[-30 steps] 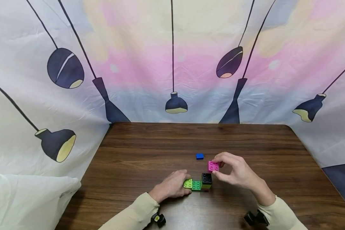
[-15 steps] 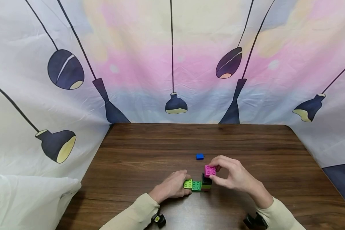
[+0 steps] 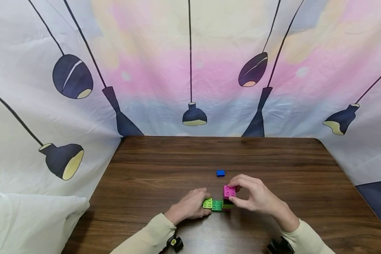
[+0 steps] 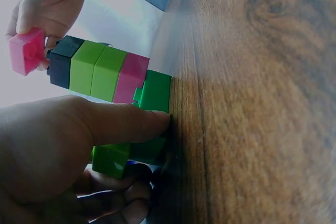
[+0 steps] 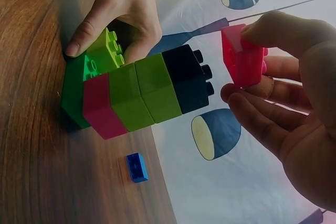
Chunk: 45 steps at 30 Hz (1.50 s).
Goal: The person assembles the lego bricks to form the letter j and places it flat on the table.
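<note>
My right hand [image 3: 257, 195] pinches a pink toy building brick [image 5: 242, 56] between thumb and fingers. In both wrist views a small gap shows between this brick and the studs of the black brick [image 5: 186, 80]. The black brick tops a tower of two lime bricks [image 5: 144, 93] and a darker pink brick [image 5: 103, 106], rising from one end of a green base brick [image 5: 76, 93]. At the other end of the base sits a lime brick [image 3: 207, 203]. My left hand [image 3: 190, 204] grips that end, thumb on the near side, fingers behind.
A blue brick [image 3: 220, 173] lies on the wooden table [image 3: 165, 158] just beyond the tower. Behind the table's far edge hangs a cloth backdrop [image 3: 158, 70] printed with lamps. White cloth [image 3: 35, 222] drapes at the left.
My right hand has moved left and toward me, bringing the pink brick from beside the tower to over the black brick. The left hand and the base have stayed put.
</note>
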Motion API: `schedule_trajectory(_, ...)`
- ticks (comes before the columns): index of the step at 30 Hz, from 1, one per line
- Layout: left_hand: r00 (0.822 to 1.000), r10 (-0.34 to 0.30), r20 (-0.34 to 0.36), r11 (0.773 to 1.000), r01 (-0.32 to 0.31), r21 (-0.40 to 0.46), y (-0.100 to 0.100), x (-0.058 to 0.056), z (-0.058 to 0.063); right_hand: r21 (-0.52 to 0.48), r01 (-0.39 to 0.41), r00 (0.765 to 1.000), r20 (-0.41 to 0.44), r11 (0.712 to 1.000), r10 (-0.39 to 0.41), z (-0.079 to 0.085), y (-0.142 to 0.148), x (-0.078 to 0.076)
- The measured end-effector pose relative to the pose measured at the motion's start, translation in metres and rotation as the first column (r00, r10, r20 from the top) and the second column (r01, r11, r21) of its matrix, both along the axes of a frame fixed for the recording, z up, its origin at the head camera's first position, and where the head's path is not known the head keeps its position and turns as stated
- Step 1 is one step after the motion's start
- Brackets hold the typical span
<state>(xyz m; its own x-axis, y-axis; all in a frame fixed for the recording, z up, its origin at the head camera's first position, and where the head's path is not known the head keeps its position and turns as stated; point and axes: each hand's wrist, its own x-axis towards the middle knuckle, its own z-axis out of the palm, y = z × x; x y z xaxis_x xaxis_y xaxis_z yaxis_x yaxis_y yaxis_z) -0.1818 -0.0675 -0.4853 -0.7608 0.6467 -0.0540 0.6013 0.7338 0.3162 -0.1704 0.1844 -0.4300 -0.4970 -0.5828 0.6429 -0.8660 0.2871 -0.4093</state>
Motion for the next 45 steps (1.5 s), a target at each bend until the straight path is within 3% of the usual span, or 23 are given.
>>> schedule_trajectory(21,1.000,-0.012,-0.008,1.000,0.012,0.011,-0.0005,-0.0001,0.0007,0.056,0.002,0.997,0.082,0.998,-0.007,-0.0067,-0.0004,0.0004)
schedule_trajectory(45,1.000,-0.014,-0.004,1.000,0.014,-0.002,0.0003,-0.0014,0.0002,0.089,0.003,0.999,0.048,0.996,-0.007,-0.0098,0.0007,0.0002)
